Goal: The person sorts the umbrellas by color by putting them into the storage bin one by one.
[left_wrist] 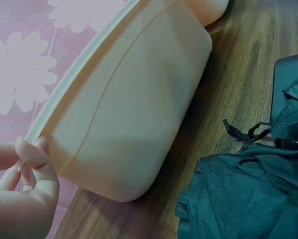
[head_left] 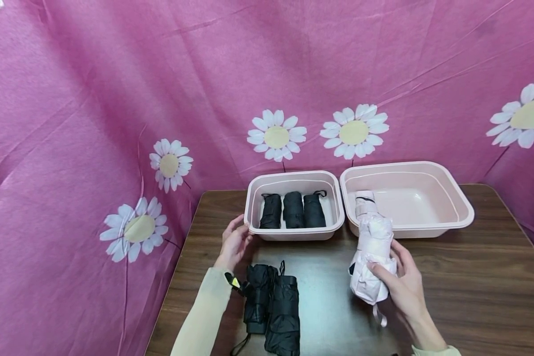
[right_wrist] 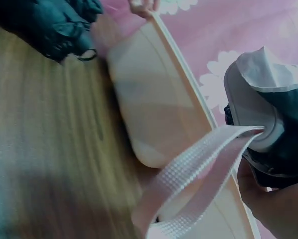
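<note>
Folded pale pink cloth umbrella [head_left: 376, 240] in right hand [head_left: 407, 286], thumb and fingers round it, far end at left side of wide pale pink plastic tub [head_left: 422, 231]. Left hand [head_left: 234, 243] pinches rim of smaller pale pink plastic tub [head_left: 293, 237]. Umbrella likely light, soft outside, stiff inside; hold round middle.

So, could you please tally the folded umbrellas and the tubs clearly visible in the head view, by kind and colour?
Black umbrellas: 5
Pale pink umbrella: 1
Pale pink tubs: 2
Total: 8
</note>
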`<state>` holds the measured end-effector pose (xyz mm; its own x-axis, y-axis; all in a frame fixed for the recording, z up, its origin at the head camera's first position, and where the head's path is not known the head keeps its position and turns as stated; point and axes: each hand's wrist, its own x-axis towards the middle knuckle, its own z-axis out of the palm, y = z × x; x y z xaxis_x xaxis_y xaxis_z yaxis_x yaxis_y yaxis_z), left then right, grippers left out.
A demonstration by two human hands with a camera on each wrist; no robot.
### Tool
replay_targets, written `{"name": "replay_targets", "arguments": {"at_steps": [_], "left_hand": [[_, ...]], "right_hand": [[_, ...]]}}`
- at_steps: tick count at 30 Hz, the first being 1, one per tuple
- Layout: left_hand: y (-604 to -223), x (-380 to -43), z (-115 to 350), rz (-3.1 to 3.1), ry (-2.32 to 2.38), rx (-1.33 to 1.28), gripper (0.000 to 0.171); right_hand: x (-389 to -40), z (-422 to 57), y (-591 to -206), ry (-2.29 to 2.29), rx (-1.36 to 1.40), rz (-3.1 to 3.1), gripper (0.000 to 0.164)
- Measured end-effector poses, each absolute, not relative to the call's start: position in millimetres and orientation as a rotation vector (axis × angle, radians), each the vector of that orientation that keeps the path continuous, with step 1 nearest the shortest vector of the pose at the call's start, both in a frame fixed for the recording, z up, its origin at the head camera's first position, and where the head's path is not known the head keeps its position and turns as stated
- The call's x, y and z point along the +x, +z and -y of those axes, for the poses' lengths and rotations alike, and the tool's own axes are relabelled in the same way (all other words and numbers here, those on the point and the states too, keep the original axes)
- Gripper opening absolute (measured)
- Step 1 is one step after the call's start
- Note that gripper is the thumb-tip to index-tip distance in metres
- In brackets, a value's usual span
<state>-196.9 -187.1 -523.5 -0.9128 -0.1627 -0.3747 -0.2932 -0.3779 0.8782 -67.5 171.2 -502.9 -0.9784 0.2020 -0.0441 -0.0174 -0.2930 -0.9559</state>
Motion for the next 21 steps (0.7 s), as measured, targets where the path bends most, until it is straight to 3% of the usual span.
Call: {"name": "replay_targets", "arguments": {"at_steps": [8, 21], "left_hand": [[-523, -196, 187, -1.704, 2.463, -0.636, 0.043], [-524, -197, 188, -1.716, 2.46, -0.624, 0.044]], "right_hand": [[-76, -195, -501, 2.708, 0.004, 1.385, 0.057], [-93, -225, -489, 2.799, 0.036, 1.083, 0.056]]}}
